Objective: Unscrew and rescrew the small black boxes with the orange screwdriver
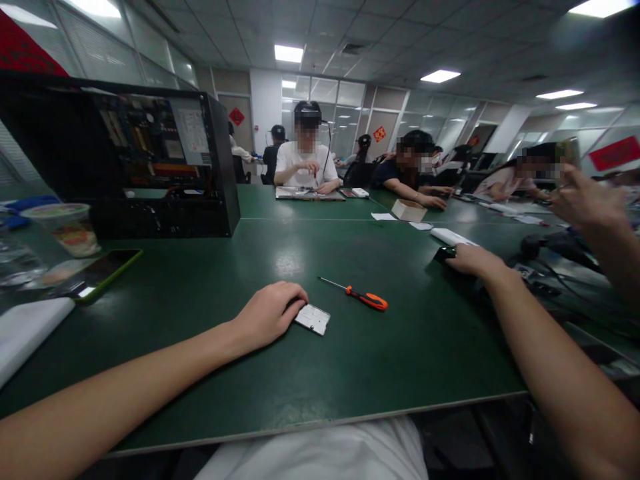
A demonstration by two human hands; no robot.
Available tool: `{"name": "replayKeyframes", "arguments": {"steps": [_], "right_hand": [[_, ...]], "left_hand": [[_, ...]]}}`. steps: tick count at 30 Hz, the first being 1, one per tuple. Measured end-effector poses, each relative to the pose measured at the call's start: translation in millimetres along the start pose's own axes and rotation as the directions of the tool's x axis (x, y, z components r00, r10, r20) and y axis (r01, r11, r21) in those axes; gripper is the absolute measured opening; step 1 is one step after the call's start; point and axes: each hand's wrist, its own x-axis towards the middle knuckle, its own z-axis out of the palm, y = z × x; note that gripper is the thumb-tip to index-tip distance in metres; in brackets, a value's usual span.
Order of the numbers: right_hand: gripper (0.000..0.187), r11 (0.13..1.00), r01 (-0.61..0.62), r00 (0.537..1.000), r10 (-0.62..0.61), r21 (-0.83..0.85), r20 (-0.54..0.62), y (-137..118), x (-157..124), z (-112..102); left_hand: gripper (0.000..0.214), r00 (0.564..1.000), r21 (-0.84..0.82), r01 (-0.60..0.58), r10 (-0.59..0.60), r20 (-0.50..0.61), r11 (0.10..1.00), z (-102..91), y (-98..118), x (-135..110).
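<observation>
My left hand (270, 313) rests on the green table (310, 380), fingers curled over the near edge of a small flat silver metal plate (314, 319). An orange-handled screwdriver (361, 295) lies just right of the plate, tip pointing back left. My right hand (473, 260) reaches out to the right, its fingers lying on a small black object (444, 253) near the table's right edge; how it grips is hidden.
An open black computer case (130, 160) stands at the back left, with a food cup (67, 228) and a green-cased phone (103, 273) beside it. A white pad (25, 333) lies far left. Other people sit at the far tables; someone's raised hand (585, 197) is at right.
</observation>
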Motion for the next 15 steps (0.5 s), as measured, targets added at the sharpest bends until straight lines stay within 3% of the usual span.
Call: {"name": "replayKeyframes", "arguments": {"steps": [10,15], "right_hand": [[0.041,1.000,-0.004,1.000,0.004,0.002,0.015,6.2,0.1,-5.9],[0.048,1.000,0.003,1.000,-0.003,-0.001,-0.009,2.0,2.0,-3.0]], "left_hand": [[0.018,0.999,-0.106,0.044,-0.042,0.021,0.993,-4.4,-0.7,2.2],[0.018,1.000,-0.112,0.011,-0.008,0.025,0.994,-4.4,-4.1,5.7]]}}
